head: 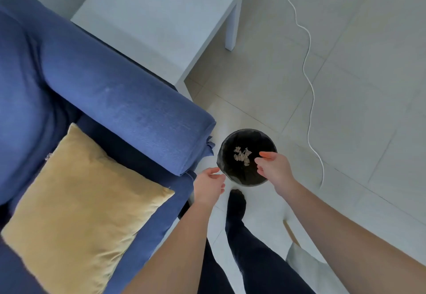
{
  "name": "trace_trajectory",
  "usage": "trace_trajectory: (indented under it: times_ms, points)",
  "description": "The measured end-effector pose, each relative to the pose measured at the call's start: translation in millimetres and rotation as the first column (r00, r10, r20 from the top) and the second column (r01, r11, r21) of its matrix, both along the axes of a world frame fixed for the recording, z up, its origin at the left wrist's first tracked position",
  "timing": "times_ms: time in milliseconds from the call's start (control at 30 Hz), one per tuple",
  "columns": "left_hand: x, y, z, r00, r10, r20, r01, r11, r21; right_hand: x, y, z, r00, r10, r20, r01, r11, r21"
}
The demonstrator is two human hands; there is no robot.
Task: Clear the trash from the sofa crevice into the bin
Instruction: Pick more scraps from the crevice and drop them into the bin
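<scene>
Sofa [103, 91]: blue, on the left, with a yellow cushion [78, 206] on the seat; the crevice beside the armrest is in shadow and I cannot tell if scraps remain there
Left hand [208, 189]: just beside the bin's near-left rim, fingers loosely curled, nothing visible in them
Bin [222, 153]: small, round, black-lined, on the floor between the sofa end and the right hand
Trash [242, 155]: pale crumpled scraps lying inside the bin, toward the bottom (shells or paper bits, too small to say)
Right hand [273, 167]: over the bin's right rim, fingers spread and empty
Handling: scraps look light, loose and brittle, likely to scatter; judged best pinched in small clusters with fingertips, or scooped into a cupped palm
Cable [309, 63]: white, trailing on the floor tiles, well apart from the bin
</scene>
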State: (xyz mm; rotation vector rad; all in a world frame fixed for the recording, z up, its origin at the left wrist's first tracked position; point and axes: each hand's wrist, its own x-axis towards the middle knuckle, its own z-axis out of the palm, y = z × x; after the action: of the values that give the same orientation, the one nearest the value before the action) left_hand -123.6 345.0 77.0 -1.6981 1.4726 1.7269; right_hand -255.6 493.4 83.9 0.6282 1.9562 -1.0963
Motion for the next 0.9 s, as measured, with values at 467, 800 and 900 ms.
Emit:
trace_trajectory:
  times_ms: [467,800,900]
  points:
    - [97,-100,76,0.946,0.317,-0.069,-0.323,0.937,-0.134,47,-161,108,0.904,0.393,-0.165,-0.418,0.894,-0.161]
    - [173,-253,84,0.825,0.542,-0.163,-0.565,0.781,-0.264,123,-332,112,0.764,0.613,-0.199,-0.643,0.747,-0.168]
    - [200,-307,72,0.796,0.585,-0.156,-0.603,0.741,-0.295,150,-388,99,0.753,0.635,-0.171,-0.658,0.73,-0.187]
